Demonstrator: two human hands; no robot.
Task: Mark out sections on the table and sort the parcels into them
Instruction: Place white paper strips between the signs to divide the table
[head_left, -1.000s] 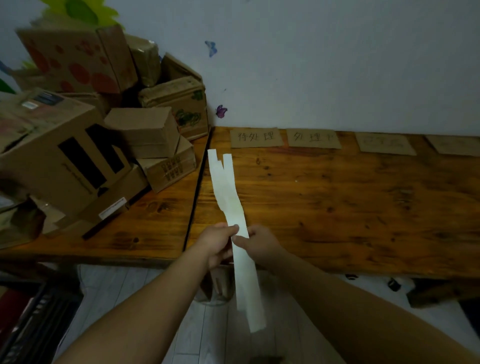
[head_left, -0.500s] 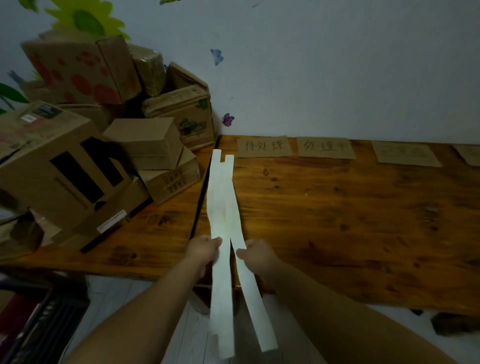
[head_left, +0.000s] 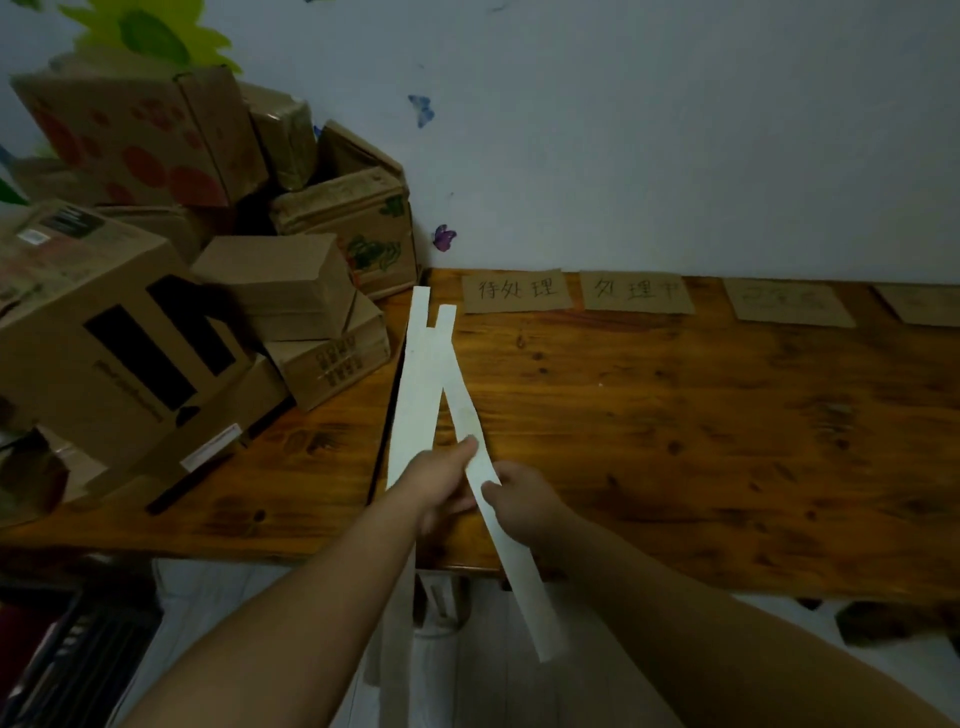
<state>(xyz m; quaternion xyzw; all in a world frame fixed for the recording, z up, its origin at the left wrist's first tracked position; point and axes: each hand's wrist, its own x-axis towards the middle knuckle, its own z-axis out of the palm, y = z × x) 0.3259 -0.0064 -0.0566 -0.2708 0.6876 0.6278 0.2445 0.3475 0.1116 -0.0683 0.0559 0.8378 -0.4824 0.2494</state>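
Wooden table (head_left: 675, 441): each hand (head_left: 441, 483) pinches a paper strip (head_left: 415, 395).

Two white paper strips (head_left: 423, 395) are noted. Brown cardboard boxes (head_left: 291, 286), one red-spotted (head_left: 140, 135), are recorded on an orange-brown knotted wooden table (head_left: 727, 441).

Left hand (head_left: 441, 483) and right hand (head_left: 519, 499) each pinch a white strip (head_left: 415, 395), probably paper, over table (head_left: 675, 415) front edge.
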